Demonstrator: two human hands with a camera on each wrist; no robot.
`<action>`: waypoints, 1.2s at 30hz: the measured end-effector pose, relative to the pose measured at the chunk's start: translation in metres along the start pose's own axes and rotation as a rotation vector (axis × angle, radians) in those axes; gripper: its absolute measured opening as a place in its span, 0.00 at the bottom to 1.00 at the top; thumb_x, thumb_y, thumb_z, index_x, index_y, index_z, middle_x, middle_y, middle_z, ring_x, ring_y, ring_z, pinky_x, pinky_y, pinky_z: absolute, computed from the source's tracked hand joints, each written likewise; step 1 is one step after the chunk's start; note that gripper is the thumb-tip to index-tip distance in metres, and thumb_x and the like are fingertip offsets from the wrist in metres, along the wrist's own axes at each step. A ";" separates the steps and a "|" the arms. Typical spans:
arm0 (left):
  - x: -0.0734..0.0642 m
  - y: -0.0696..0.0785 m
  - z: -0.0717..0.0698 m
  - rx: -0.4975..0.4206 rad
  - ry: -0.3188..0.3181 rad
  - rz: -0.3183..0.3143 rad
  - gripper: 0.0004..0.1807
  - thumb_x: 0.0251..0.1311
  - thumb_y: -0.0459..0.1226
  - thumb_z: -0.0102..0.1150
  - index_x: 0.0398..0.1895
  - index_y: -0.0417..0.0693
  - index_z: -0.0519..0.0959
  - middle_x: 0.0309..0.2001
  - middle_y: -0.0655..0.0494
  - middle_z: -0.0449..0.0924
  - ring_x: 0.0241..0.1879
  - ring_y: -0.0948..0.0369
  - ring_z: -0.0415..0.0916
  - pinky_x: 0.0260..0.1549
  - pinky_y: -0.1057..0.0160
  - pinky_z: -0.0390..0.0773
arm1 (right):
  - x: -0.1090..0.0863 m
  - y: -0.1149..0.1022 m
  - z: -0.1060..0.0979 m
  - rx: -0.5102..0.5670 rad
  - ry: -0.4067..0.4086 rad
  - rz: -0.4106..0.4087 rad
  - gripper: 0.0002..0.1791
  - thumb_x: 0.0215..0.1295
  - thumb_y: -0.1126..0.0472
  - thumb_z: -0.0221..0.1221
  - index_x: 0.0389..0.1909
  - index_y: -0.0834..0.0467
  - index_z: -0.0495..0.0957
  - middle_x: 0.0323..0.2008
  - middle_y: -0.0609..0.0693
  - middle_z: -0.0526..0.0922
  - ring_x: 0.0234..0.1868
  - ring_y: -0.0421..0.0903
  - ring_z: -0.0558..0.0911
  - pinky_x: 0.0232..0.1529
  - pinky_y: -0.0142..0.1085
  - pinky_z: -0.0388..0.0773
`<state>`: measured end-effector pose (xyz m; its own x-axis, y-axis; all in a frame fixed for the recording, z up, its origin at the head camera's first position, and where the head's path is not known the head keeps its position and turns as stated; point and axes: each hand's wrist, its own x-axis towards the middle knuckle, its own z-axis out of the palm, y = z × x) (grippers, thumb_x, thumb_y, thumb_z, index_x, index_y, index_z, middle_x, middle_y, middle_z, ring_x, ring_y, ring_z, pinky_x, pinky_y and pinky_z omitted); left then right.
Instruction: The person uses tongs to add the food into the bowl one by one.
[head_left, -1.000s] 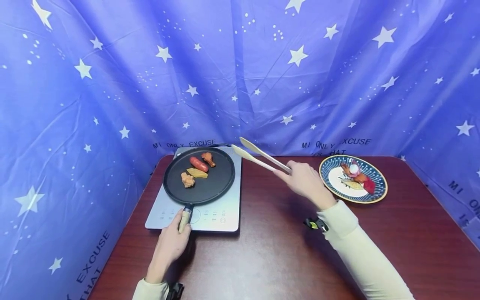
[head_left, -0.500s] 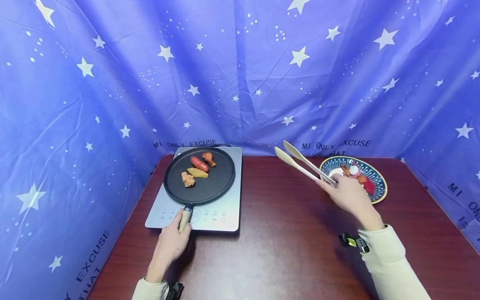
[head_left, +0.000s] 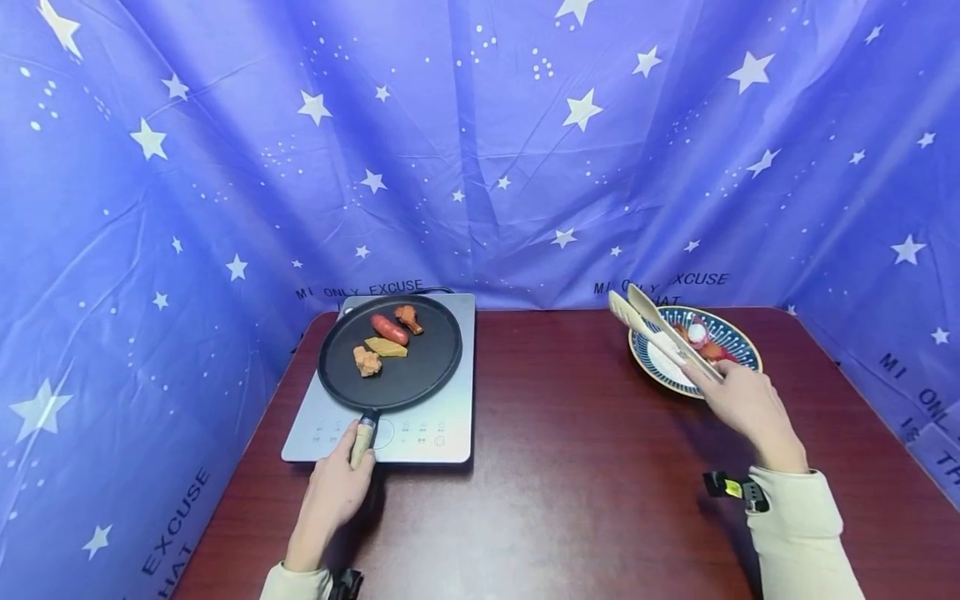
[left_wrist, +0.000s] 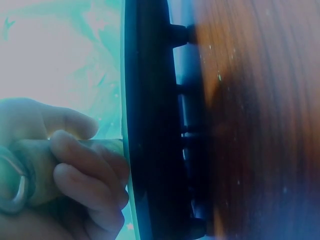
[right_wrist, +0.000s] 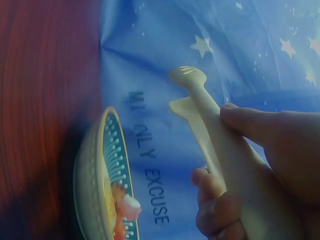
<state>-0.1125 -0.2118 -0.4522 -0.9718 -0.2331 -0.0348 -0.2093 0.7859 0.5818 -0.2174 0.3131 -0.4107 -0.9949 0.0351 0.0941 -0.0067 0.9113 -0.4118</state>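
Observation:
My left hand (head_left: 339,487) grips the handle (head_left: 363,442) of a flat black pan (head_left: 412,383) on a silver induction cooker (head_left: 450,417). In the pan lie a red sausage (head_left: 389,330), a small drumstick (head_left: 408,318), a yellow flat piece (head_left: 386,347) and a lumpy fried piece (head_left: 367,362). My right hand (head_left: 750,408) holds cream tongs (right_wrist: 215,135), their two tips apart with nothing between them. The tongs hang above a blue-patterned plate (head_left: 641,360) that carries several food pieces, among them a pink-and-white one (head_left: 697,334); the tongs and hand partly cover it.
Everything stands on a dark red wooden table (head_left: 555,467). A blue star-printed curtain (head_left: 420,150) closes off the back and both sides. The left wrist view shows the cooker's dark edge (left_wrist: 155,125) raised on small feet above the table.
My right hand has carried the tongs rightward from near the pan to above the plate. The left hand keeps its grip on the handle, and the food in the pan stays where it was.

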 end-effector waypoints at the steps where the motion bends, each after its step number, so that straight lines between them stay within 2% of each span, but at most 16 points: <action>1: 0.000 0.000 0.000 -0.001 0.003 0.003 0.32 0.63 0.43 0.49 0.70 0.44 0.60 0.39 0.37 0.78 0.26 0.53 0.70 0.29 0.50 0.71 | 0.000 0.002 -0.001 -0.003 0.002 0.010 0.33 0.65 0.34 0.46 0.30 0.63 0.73 0.20 0.54 0.72 0.26 0.58 0.73 0.23 0.44 0.64; 7: -0.001 -0.001 -0.001 -0.001 0.008 0.005 0.32 0.63 0.42 0.49 0.70 0.43 0.60 0.43 0.35 0.78 0.28 0.52 0.71 0.31 0.49 0.71 | 0.000 0.013 -0.005 -0.023 -0.032 0.100 0.34 0.65 0.32 0.43 0.25 0.62 0.70 0.20 0.57 0.71 0.25 0.59 0.72 0.20 0.43 0.62; 14: 0.000 -0.001 0.001 0.000 -0.007 -0.009 0.32 0.63 0.43 0.48 0.70 0.45 0.60 0.36 0.39 0.78 0.24 0.54 0.69 0.25 0.54 0.69 | -0.005 0.027 -0.009 -0.036 -0.063 0.200 0.38 0.65 0.33 0.42 0.37 0.69 0.73 0.34 0.72 0.75 0.33 0.68 0.74 0.24 0.50 0.66; 19: 0.000 -0.002 0.003 0.003 -0.002 -0.002 0.32 0.62 0.42 0.49 0.70 0.44 0.60 0.39 0.37 0.78 0.24 0.54 0.69 0.27 0.53 0.70 | -0.009 0.034 -0.014 -0.037 -0.076 0.277 0.42 0.63 0.30 0.43 0.40 0.72 0.71 0.36 0.76 0.73 0.35 0.71 0.73 0.25 0.51 0.66; 24: 0.000 -0.002 0.003 0.002 0.000 -0.006 0.32 0.63 0.43 0.49 0.70 0.45 0.61 0.38 0.38 0.78 0.23 0.55 0.68 0.25 0.54 0.69 | -0.008 0.039 -0.020 -0.061 -0.119 0.338 0.47 0.61 0.27 0.40 0.43 0.74 0.69 0.40 0.79 0.70 0.38 0.74 0.72 0.27 0.52 0.67; 36: 0.001 -0.001 0.002 0.000 0.024 0.006 0.32 0.61 0.42 0.50 0.70 0.44 0.61 0.37 0.38 0.78 0.24 0.54 0.69 0.25 0.53 0.70 | -0.003 0.042 -0.022 -0.091 -0.147 0.370 0.42 0.66 0.33 0.40 0.39 0.74 0.68 0.35 0.77 0.70 0.37 0.73 0.72 0.27 0.53 0.68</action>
<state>-0.1133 -0.2115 -0.4542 -0.9703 -0.2418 -0.0116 -0.2032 0.7874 0.5820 -0.2125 0.3605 -0.4081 -0.9322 0.3149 -0.1785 0.3571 0.8808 -0.3110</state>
